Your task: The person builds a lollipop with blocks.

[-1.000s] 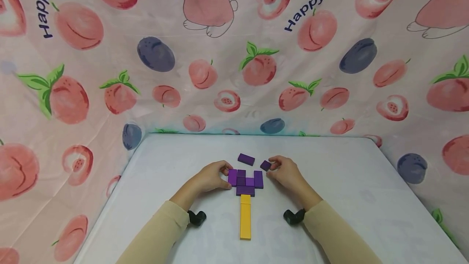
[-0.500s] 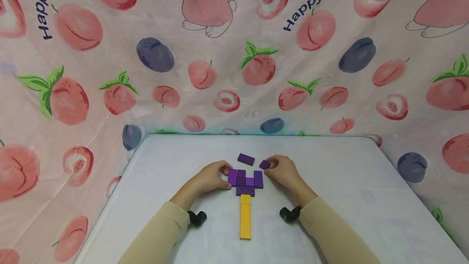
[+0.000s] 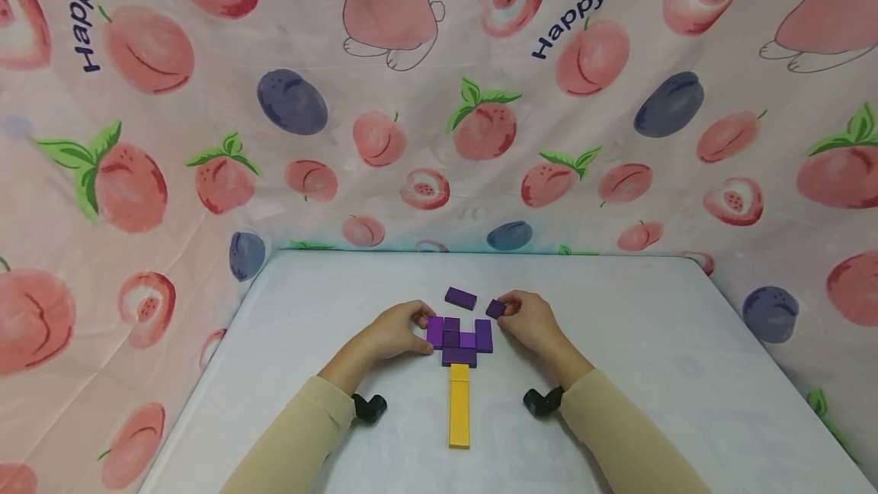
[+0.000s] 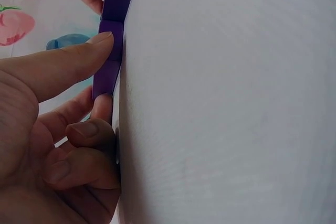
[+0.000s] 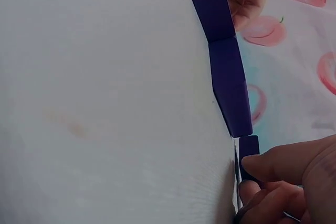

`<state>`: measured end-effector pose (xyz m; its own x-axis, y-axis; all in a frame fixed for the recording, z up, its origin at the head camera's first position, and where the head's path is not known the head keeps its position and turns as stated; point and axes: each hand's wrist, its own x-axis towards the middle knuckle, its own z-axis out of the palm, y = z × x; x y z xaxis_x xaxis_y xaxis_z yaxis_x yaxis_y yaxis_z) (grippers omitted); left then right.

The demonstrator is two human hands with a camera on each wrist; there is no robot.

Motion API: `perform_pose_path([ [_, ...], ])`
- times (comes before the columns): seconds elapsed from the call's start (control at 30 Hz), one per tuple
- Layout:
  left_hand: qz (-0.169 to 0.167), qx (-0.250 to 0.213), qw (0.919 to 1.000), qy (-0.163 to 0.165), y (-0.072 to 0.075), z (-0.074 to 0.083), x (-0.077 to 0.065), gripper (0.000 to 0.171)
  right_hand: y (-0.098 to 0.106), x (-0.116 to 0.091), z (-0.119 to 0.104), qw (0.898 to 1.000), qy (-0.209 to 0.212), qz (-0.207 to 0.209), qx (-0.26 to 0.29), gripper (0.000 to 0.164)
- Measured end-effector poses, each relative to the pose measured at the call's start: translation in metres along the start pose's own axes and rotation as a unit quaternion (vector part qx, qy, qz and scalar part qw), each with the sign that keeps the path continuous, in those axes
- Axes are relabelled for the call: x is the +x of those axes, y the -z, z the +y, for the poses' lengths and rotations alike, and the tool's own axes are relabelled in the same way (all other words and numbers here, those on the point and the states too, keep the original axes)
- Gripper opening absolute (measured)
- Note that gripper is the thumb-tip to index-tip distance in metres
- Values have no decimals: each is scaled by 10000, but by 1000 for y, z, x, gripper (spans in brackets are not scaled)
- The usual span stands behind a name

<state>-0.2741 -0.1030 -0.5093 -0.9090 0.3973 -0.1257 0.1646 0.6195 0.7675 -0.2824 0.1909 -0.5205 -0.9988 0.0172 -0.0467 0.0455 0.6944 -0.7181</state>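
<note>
My left hand grips the upright purple block at the left end of a flat purple pattern, thumb at its near end and fingers at its far end. In the left wrist view the thumb presses the side of a purple block. To the right, my right hand pinches a small purple square block between thumb and fingers, just beyond the pattern's right upright block. The right wrist view shows the thumb on the small block, close to the pattern's end.
A loose purple block lies behind the pattern. Yellow blocks run from the pattern's near block toward the front of the white table. A fruit-printed cloth hangs behind. Dark wrist cameras sit at both cuffs.
My right hand has shifted slightly left, bringing the small purple block a little nearer the pattern. The left hand and the other blocks stay in place.
</note>
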Motion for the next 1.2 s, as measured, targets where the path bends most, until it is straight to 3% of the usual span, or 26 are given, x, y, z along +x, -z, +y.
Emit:
perform_pose_path([
  [0.83, 15, 32, 10000, 58, -1, -3, 2, 55, 0, -9, -9, 9990, 99, -73, 437, 32],
  [1.2, 3, 42, 10000, 63, 0, -5, 3, 56, -4, -12, -20, 9971, 485, -348, 465, 32],
])
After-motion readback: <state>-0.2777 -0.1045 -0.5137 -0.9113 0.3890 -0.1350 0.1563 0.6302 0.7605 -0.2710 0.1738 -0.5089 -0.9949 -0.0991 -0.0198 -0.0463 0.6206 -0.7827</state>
